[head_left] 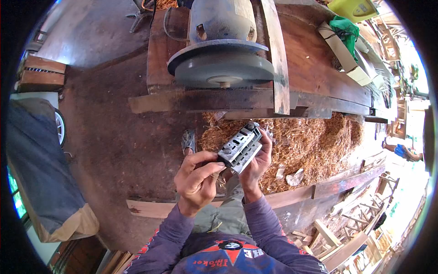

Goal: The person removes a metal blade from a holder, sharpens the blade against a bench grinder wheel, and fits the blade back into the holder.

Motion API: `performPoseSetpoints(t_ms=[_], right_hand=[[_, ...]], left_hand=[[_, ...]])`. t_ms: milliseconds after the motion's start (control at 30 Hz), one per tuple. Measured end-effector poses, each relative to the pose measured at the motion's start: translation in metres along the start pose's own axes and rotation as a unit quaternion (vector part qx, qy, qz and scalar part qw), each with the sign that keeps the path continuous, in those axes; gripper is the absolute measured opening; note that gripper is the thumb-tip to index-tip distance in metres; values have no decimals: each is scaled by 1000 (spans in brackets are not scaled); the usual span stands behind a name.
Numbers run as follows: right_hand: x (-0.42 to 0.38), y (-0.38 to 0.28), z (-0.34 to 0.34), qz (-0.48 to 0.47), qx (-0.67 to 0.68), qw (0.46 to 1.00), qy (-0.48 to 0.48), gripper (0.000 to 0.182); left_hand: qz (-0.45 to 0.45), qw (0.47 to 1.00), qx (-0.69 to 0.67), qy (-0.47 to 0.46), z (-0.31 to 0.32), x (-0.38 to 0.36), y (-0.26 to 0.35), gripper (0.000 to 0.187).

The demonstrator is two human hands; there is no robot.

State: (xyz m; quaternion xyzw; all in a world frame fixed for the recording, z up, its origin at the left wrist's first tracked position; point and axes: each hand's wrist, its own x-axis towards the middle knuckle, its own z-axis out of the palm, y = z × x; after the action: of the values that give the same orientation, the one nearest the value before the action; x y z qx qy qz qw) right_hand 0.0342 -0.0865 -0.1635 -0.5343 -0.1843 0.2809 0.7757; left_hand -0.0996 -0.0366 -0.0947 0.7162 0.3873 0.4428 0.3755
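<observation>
Between my two hands is a slotted metal block [239, 147], silver-grey with several oblong holes and bolt heads, held at a slant. My left hand [197, 180] pinches its lower left end between thumb and fingers. The fingers of my right hand [258, 165] are wrapped round its right side and partly hidden behind it. What exact tool part the block is, I cannot make out. Just beyond it stands a bench grinder [223, 20] with a large grey grinding wheel [223, 71]; the block is apart from the wheel.
The grinder stands on a wooden bench [315, 68] with an upright plank [277, 59] beside the wheel. Wood shavings [315, 141] heap below the bench. A covered vehicle [41, 169] is at the left. Scrap timber [337, 242] lies at lower right, and another person [404, 151] is far right.
</observation>
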Motion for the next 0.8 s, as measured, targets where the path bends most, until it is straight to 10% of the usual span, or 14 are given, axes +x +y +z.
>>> performPoseSetpoints(t_ms=[800], right_hand=[[17, 3, 5, 5, -43, 999, 23, 41]], left_hand=[[-65, 996, -65, 12, 8, 14, -13, 19]])
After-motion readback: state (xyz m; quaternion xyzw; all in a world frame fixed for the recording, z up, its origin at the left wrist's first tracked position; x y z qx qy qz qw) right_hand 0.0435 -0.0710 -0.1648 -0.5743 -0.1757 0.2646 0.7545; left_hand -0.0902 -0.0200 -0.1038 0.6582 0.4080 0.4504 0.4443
